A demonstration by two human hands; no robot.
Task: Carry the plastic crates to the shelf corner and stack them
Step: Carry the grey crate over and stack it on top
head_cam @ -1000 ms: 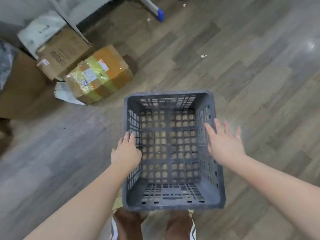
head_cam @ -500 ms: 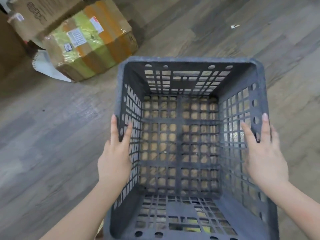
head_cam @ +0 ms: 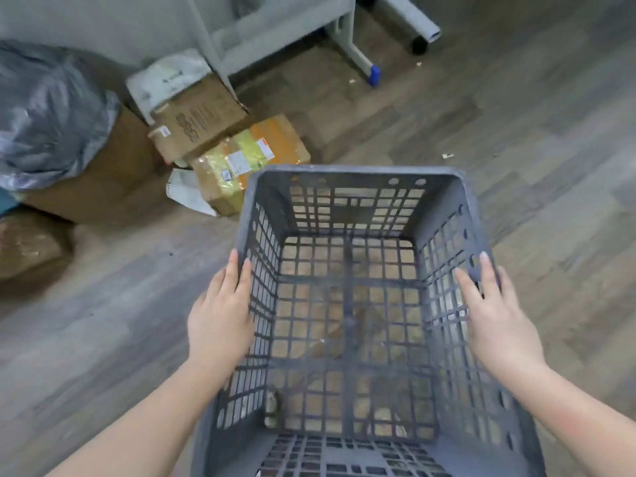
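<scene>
A grey plastic crate (head_cam: 354, 173) with latticed walls and floor fills the lower middle of the head view, open side up and empty. My left hand (head_cam: 220, 321) lies flat against the outside of its left wall, fingers together and pointing forward. On the opposite side, my right hand (head_cam: 495, 321) presses on the right wall and its rim, fingers slightly spread. The crate is held between both palms. Its near edge runs out of the frame at the bottom.
Wood-look floor all around. At upper left lie a taped yellow-orange parcel (head_cam: 251, 163), a cardboard box (head_cam: 196, 122), a larger brown box (head_cam: 103, 180) and a grey plastic bag (head_cam: 44, 115). A white metal frame leg with a blue foot (head_cam: 373, 75) stands behind them.
Both hands went from hovering at the crate's sides to pressing on them. The crate now looks larger and closer, and the view has tilted up, showing the bag and metal frame.
</scene>
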